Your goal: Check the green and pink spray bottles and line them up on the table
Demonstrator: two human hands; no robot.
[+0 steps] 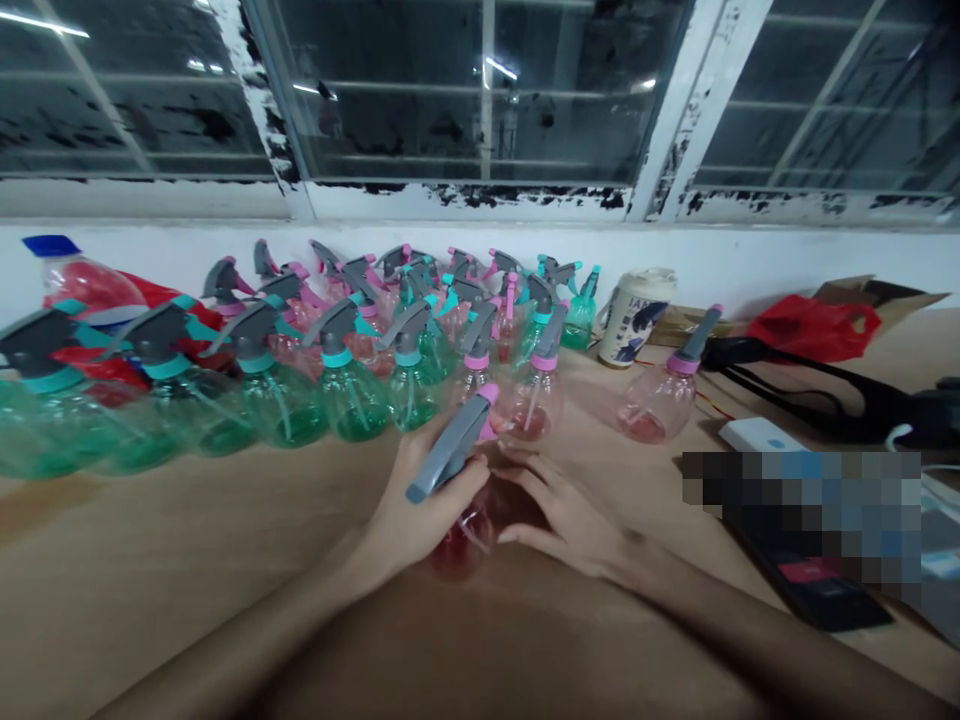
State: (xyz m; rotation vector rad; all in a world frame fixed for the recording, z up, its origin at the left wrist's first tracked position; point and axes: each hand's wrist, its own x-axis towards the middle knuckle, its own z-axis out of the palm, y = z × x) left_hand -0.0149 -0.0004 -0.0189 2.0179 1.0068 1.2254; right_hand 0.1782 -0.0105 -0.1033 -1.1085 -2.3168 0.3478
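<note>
Close in front of me stands a pink spray bottle (459, 545) with a grey and pink trigger head. My left hand (420, 500) is wrapped round its neck, just under the trigger head. On the bottle's right side, my right hand (562, 510) has its fingers apart and bent toward the bottle; whether the fingertips touch it I cannot tell. Just beyond my hands are another pink spray bottle (532, 405) and a green spray bottle (354, 400), part of a row of several. One more pink spray bottle (660, 400) stands alone to the right.
Several more spray bottles crowd the wall behind the front row. At the back left is a large bottle with a blue cap (52, 245). A printed cup (636, 315), a red plastic bag (817, 325), black straps and a phone (832, 595) lie rightward on the wooden table (187, 560).
</note>
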